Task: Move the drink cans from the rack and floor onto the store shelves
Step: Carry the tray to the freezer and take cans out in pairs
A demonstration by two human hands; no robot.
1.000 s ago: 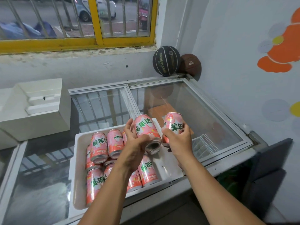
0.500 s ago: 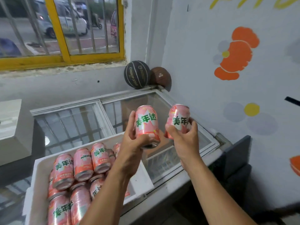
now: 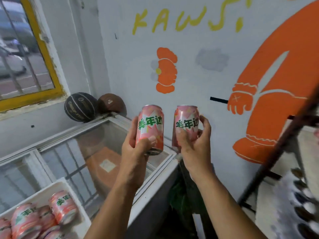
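**Two cans in hand, raised over the freezer corner**

Your left hand (image 3: 136,152) has its fingers (image 3: 133,128) clamped round a pink aluminium drink can with green characters (image 3: 151,125), thumb across the lower front. The can is near upright, leaning slightly.

Your right hand (image 3: 195,145) grips a second pink can (image 3: 187,121), with fingers curled round its right side. The two cans are side by side, not touching, in the air above the far corner of the glass-topped chest freezer (image 3: 77,152).

More pink cans (image 3: 63,209) lie in a white plastic tray (image 3: 51,188) on the freezer's glass surface, lower left.

A black basketball (image 3: 80,107) and a brown basketball (image 3: 111,103) sit together in the wall corner.

A dark metal shelf frame (image 3: 276,152) crosses the right edge; it is blurred.
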